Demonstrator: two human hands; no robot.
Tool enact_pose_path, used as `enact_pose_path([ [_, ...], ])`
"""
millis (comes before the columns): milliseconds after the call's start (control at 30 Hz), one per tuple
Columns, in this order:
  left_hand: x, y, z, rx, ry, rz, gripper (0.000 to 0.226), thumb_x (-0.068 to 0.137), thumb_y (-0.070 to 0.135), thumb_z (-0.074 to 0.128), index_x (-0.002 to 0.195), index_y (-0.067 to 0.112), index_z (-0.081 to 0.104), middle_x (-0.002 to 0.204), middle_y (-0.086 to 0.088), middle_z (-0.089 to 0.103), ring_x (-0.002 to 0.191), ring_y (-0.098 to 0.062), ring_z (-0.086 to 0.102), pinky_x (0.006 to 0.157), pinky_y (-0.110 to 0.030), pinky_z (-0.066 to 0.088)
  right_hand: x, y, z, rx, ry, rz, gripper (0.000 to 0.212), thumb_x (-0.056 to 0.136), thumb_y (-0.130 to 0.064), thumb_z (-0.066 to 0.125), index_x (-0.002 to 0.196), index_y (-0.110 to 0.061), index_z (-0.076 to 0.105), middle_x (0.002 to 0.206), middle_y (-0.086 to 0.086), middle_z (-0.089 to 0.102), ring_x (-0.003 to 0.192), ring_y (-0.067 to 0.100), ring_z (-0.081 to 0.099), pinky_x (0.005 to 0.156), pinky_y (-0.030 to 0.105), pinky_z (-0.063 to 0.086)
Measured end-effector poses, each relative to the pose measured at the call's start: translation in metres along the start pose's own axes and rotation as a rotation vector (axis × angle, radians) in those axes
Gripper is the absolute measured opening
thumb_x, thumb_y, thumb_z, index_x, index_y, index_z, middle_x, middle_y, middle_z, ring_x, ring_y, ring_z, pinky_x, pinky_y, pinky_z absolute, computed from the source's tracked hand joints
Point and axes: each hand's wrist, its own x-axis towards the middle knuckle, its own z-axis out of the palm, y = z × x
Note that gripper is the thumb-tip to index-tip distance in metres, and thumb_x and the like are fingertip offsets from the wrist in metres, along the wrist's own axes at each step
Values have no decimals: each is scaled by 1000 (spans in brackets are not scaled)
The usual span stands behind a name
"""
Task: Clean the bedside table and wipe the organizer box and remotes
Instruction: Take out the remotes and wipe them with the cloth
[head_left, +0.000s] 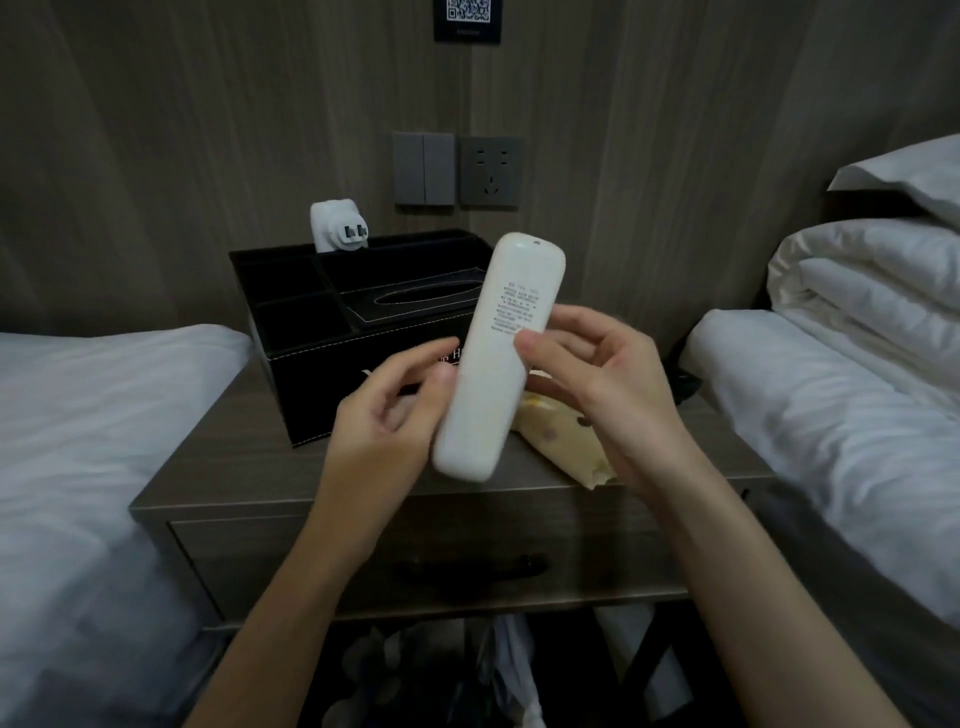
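Note:
A white remote (496, 358) is held upright over the bedside table (223, 457), its back label facing me. My left hand (387, 415) grips its lower left side with thumb and curled fingers. My right hand (597, 384) holds its right edge, thumb on the label. The black organizer box (322, 312) stands at the back left of the table, its tissue slot on top. A yellow cloth (563, 441) lies on the table under my right hand, partly hidden.
A white plug adapter (337, 228) sticks up from the organizer's back compartment. Wall switches (423, 169) and a socket (491, 171) are behind. White beds flank the table: left bed (88, 426), right bed (841, 405) with folded duvets. A drawer handle (478, 566) faces me.

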Motion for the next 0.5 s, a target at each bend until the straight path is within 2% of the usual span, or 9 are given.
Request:
enact_pose_path([
  [67, 0, 2, -7, -79, -112, -139, 32, 83, 35, 55, 111, 28, 69, 105, 5, 73, 98, -12, 69, 75, -32, 58, 1, -3, -6, 28, -79, 27, 31, 87, -10, 64, 117, -8, 63, 106, 5, 73, 99, 15, 70, 81, 27, 57],
  [167, -1, 5, -12, -167, -245, -236, 31, 77, 37, 55, 103, 33, 73, 90, 6, 73, 83, -10, 69, 62, -27, 55, 1, -5, -8, 99, -162, 41, 37, 85, -15, 62, 121, -7, 62, 112, 5, 72, 105, 17, 68, 85, 27, 56],
  [233, -2, 7, -12, -223, -300, -277, 31, 74, 41, 59, 100, 35, 75, 93, -7, 62, 90, -20, 58, 75, -31, 51, 1, -5, -7, 129, -201, 32, 37, 84, -17, 60, 120, -11, 63, 115, 3, 71, 107, 15, 67, 84, 25, 56],
  [300, -4, 7, -12, -286, -336, -296, 36, 70, 46, 63, 104, 37, 73, 107, -10, 51, 102, -26, 42, 89, -40, 39, 2, -5, -7, 170, -223, 31, 36, 83, -16, 60, 119, -12, 64, 116, 3, 71, 107, 14, 66, 83, 22, 54],
  [367, -4, 6, -12, -329, -349, -303, 34, 75, 44, 68, 108, 35, 70, 116, -15, 61, 108, -35, 50, 98, -49, 38, 3, -2, -6, 181, -227, 20, 38, 82, -17, 61, 119, -11, 64, 117, 3, 70, 110, 15, 65, 84, 22, 53],
  [433, -4, 4, -13, -341, -367, -309, 38, 79, 44, 64, 115, 33, 65, 126, -15, 63, 118, -42, 56, 103, -56, 39, 4, -1, -4, 149, -225, 5, 40, 81, -20, 63, 120, -11, 64, 118, 4, 70, 110, 15, 65, 83, 22, 53],
  [500, -4, 4, -14, -402, -397, -309, 36, 87, 40, 56, 121, 30, 59, 122, -15, 65, 111, -41, 62, 95, -54, 49, 5, 1, -4, 109, -217, -2, 41, 81, -22, 63, 122, -11, 64, 118, 3, 70, 110, 15, 65, 85, 24, 52],
])
